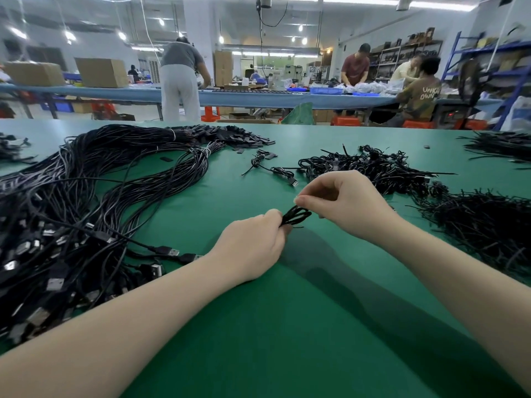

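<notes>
A small coiled black cable point(297, 216) hangs just above the green table point(287, 326) between my two hands. My left hand point(255, 248) grips one end of the coil with curled fingers. My right hand point(344, 202) pinches the top of the coil's loops between thumb and fingertips. Most of the coil is hidden inside my left fist.
A large bundle of long black USB cables point(86, 211) fills the left of the table. A heap of coiled, tied cables point(373, 170) lies behind my right hand, and a pile of black ties point(488, 225) at the right. Several people work at a far bench point(258, 97).
</notes>
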A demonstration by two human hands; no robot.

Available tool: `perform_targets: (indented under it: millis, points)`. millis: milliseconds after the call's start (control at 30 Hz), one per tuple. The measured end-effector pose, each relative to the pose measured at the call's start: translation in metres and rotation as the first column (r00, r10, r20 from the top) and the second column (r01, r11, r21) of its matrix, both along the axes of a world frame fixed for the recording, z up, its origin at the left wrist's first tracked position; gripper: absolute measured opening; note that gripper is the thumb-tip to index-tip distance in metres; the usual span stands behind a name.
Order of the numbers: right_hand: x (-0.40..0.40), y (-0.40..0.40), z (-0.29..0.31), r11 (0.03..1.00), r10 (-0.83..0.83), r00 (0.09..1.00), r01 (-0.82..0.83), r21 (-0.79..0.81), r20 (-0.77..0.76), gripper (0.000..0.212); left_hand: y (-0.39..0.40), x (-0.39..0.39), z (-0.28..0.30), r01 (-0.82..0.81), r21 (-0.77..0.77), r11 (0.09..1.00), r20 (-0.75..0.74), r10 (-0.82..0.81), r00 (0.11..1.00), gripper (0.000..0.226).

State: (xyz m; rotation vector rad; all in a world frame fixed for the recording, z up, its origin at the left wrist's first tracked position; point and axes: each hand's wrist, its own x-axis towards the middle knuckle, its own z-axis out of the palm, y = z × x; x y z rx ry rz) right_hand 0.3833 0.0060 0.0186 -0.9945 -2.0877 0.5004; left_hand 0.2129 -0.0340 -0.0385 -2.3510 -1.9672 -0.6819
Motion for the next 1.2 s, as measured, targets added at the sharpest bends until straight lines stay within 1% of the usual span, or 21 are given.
perform_targets:
  millis: [100, 133, 167, 200, 267, 333, 433, 567, 733, 867, 900, 933, 967, 1000, 1033, 1100, 1133, 1167, 1200]
  points:
    - [-0.001, 0.003, -0.002, 0.999, -0.032, 0.971, 0.026, -0.029, -0.238, 0.008, 0.002, -0.003, 0.003, -0.008, -0.063, 0.998, 0.236, 0.023, 0.971, 0.035]
    - [0.0, 0.003, -0.002, 0.999, -0.027, 0.956, 0.016, -0.04, -0.293, 0.008, 0.003, -0.004, 0.003, -0.009, -0.062, 0.998, 0.317, 0.028, 0.948, 0.036]
    - [0.0, 0.003, -0.002, 0.999, -0.012, 0.951, -0.003, -0.048, -0.308, 0.007, 0.003, -0.005, 0.004, -0.005, -0.054, 0.999, 0.374, 0.025, 0.927, 0.036]
    - [0.0, 0.003, -0.003, 0.998, 0.009, 0.959, -0.024, -0.05, -0.283, 0.006, 0.002, -0.005, 0.004, 0.002, -0.046, 0.999, 0.399, 0.016, 0.917, 0.037]
    - [-0.001, 0.002, -0.008, 0.999, 0.039, 0.983, -0.044, -0.026, -0.18, 0.008, 0.0, -0.005, 0.004, 0.016, -0.038, 0.999, 0.393, 0.0, 0.92, 0.036]
    - [-0.004, -0.001, -0.013, 0.998, 0.051, 0.996, -0.049, 0.033, -0.069, 0.011, -0.001, -0.004, 0.004, 0.013, -0.037, 0.999, 0.372, 0.002, 0.928, 0.035]
    - [-0.007, -0.005, -0.016, 0.988, 0.079, 0.996, -0.082, 0.131, 0.029, 0.006, 0.001, -0.002, 0.003, -0.007, -0.051, 0.999, 0.34, 0.024, 0.94, 0.033]
    - [-0.009, -0.008, -0.013, 0.978, 0.104, 0.993, -0.111, 0.178, 0.051, 0.005, 0.004, -0.001, 0.001, -0.004, -0.071, 0.997, 0.279, 0.024, 0.96, 0.031]
    - [-0.011, -0.013, -0.009, 0.964, 0.1, 0.994, -0.107, 0.245, 0.042, 0.004, 0.008, -0.003, -0.005, 0.036, -0.01, 0.999, 0.21, -0.033, 0.977, 0.026]
    - [-0.013, -0.014, -0.007, 0.957, 0.11, 0.992, -0.124, 0.262, 0.07, 0.006, 0.008, 0.002, -0.008, -0.017, 0.02, 1.0, 0.108, 0.015, 0.994, 0.026]
    - [-0.013, -0.014, -0.006, 0.959, 0.108, 0.992, -0.123, 0.256, 0.072, 0.006, 0.008, 0.003, -0.007, -0.033, 0.02, 0.999, 0.054, 0.032, 0.998, 0.026]
    - [-0.013, -0.014, -0.006, 0.963, 0.106, 0.992, -0.121, 0.242, 0.075, 0.006, 0.006, 0.003, -0.005, -0.055, 0.036, 0.998, -0.037, 0.057, 0.998, 0.025]
    - [-0.012, -0.014, -0.004, 0.967, 0.102, 0.991, -0.119, 0.227, 0.081, 0.007, 0.003, 0.004, -0.003, -0.065, 0.102, 0.993, -0.156, 0.081, 0.984, 0.025]
    - [-0.01, -0.013, 0.0, 0.97, 0.101, 0.99, -0.119, 0.21, 0.097, 0.008, -0.001, 0.005, 0.0, -0.038, 0.206, 0.978, -0.275, 0.096, 0.957, 0.024]
    - [-0.007, -0.011, 0.005, 0.974, 0.104, 0.986, -0.126, 0.188, 0.127, 0.009, -0.004, 0.007, 0.003, 0.033, 0.288, 0.957, -0.392, 0.086, 0.916, 0.024]
    - [0.004, -0.003, 0.018, 0.985, 0.127, 0.966, -0.15, 0.087, 0.226, 0.01, -0.012, 0.009, 0.009, 0.192, 0.36, 0.913, -0.527, 0.029, 0.849, 0.024]
    - [0.011, 0.001, 0.023, 0.987, 0.157, 0.953, -0.16, -0.009, 0.259, 0.01, -0.014, 0.011, 0.011, 0.268, 0.348, 0.898, -0.568, -0.026, 0.823, 0.025]
    - [0.019, 0.005, 0.024, 0.975, 0.203, 0.946, -0.171, -0.142, 0.254, 0.011, -0.015, 0.012, 0.013, 0.328, 0.3, 0.896, -0.56, -0.113, 0.821, 0.026]
    - [0.026, 0.007, 0.021, 0.932, 0.262, 0.945, -0.195, -0.305, 0.197, 0.013, -0.015, 0.013, 0.015, 0.375, 0.23, 0.898, -0.515, -0.215, 0.83, 0.025]
